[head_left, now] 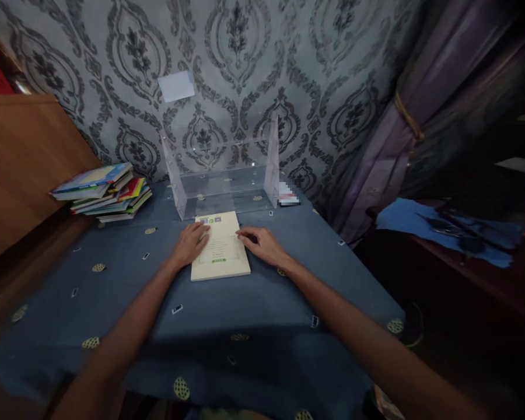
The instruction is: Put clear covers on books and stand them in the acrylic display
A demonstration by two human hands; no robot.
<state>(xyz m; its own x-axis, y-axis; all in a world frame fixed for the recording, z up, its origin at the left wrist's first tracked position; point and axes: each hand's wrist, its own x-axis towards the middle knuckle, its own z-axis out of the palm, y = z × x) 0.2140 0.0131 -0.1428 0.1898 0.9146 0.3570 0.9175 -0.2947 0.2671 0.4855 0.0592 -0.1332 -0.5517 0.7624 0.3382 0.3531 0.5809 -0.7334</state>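
Observation:
A pale cream book (222, 259), with small print and a green label on its face, lies flat on the patterned blue tablecloth (262, 309). My left hand (191, 244) rests along its left side, fingers stretched out over the edge and onto the face. At the right edge, the thumb and forefinger of my right hand (262, 245) come together on the book. Just behind it stands a clear acrylic rack (272, 166) with upright side panels.
To the left, several books (109, 195) form an uneven stack beside a wooden panel (30, 157). A small blurred item (287, 195) sits right of the rack. On the far right, blue cloth (420, 221) lies on a dark surface. A curtain (376, 151) hangs by the patterned wall.

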